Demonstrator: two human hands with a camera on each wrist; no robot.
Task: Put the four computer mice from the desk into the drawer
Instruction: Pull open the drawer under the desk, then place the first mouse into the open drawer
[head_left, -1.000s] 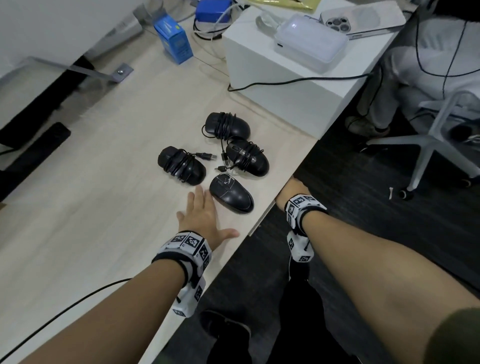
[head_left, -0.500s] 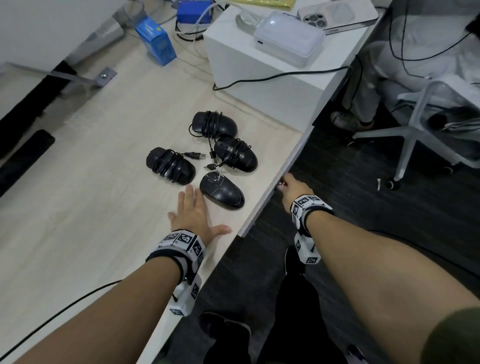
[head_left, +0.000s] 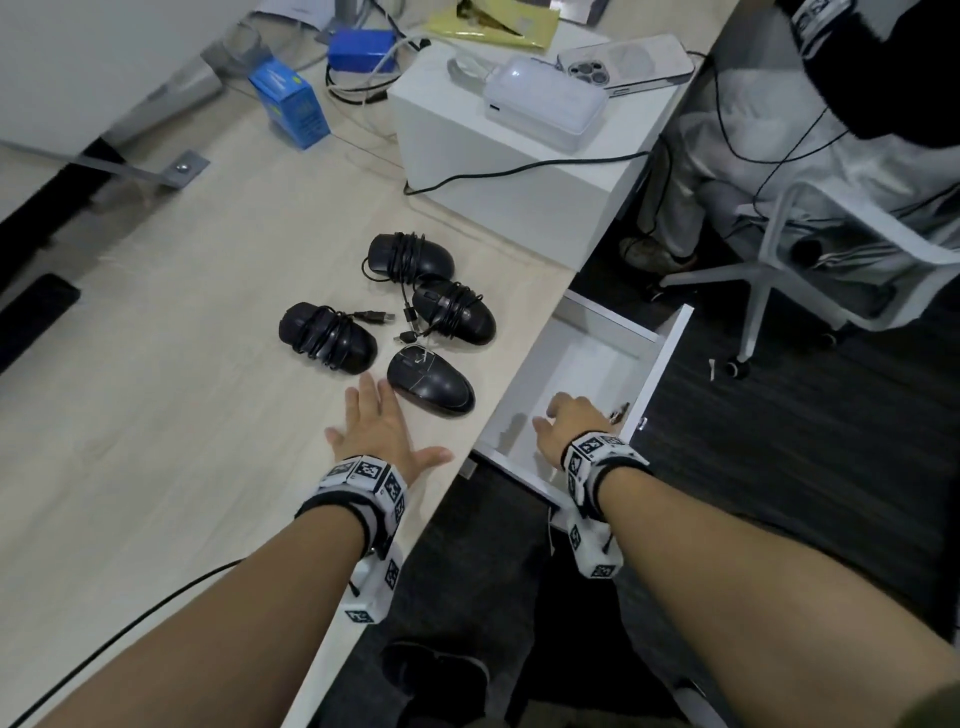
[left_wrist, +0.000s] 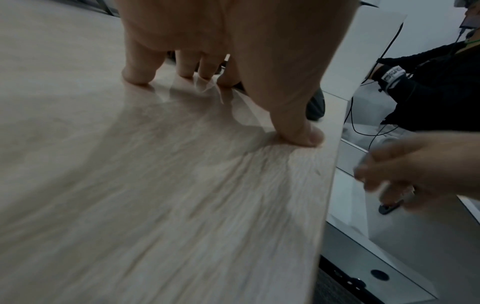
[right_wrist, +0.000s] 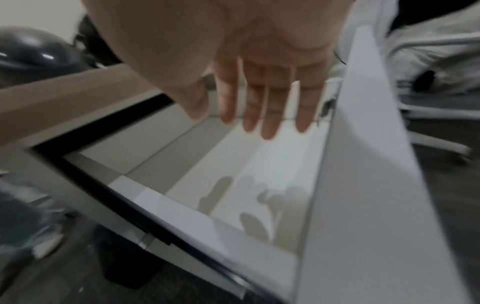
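Note:
Several black corded mice lie grouped on the pale wood desk: one at the back, one to its right, one at the left, and the nearest. My left hand lies flat on the desk, fingertips just short of the nearest mouse, holding nothing; its wrist view shows fingers and thumb pressed on the wood. A white drawer stands pulled out below the desk edge. My right hand hovers over its near end with straight fingers above the bare drawer floor.
A white box carrying a phone and a white device stands at the back of the desk, with a blue carton to its left. A key sticks out of the drawer front. An office chair and a seated person are at the right.
The drawer, shut before, has slid out from under the desk edge. My right hand has left its front and now hangs above the inside. My left hand stayed flat.

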